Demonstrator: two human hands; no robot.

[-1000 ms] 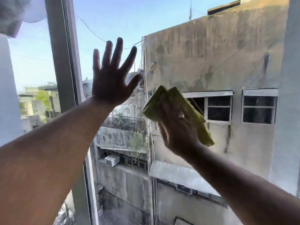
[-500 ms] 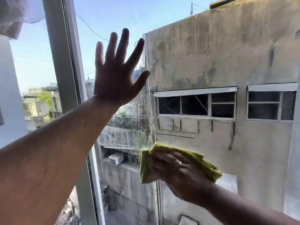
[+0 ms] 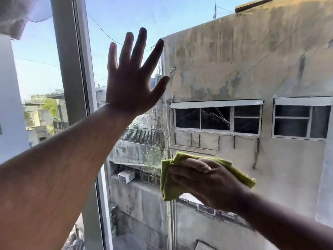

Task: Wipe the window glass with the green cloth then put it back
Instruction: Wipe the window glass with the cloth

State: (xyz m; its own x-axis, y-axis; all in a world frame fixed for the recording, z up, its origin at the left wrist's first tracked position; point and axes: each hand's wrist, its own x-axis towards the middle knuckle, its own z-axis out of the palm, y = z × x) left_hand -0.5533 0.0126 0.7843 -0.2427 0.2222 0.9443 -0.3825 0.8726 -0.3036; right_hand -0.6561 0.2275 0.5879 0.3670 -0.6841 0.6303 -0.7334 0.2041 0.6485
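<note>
The window glass fills the view, with a stained concrete building behind it. My right hand presses the folded green cloth flat against the lower middle of the pane; a ring shows on one finger. Part of the cloth sticks out to the left of my fingers and part to the right beyond my knuckles. My left hand is held up against the glass at upper centre, palm forward, fingers spread, holding nothing.
A grey upright window frame runs down the left, close beside my left forearm. Beyond it lies another pane with sky and distant buildings. A white wall edge borders the far left.
My right hand has swept the green cloth down the glass from mid-height to the lower middle, turning it level. My left hand stays spread on the pane.
</note>
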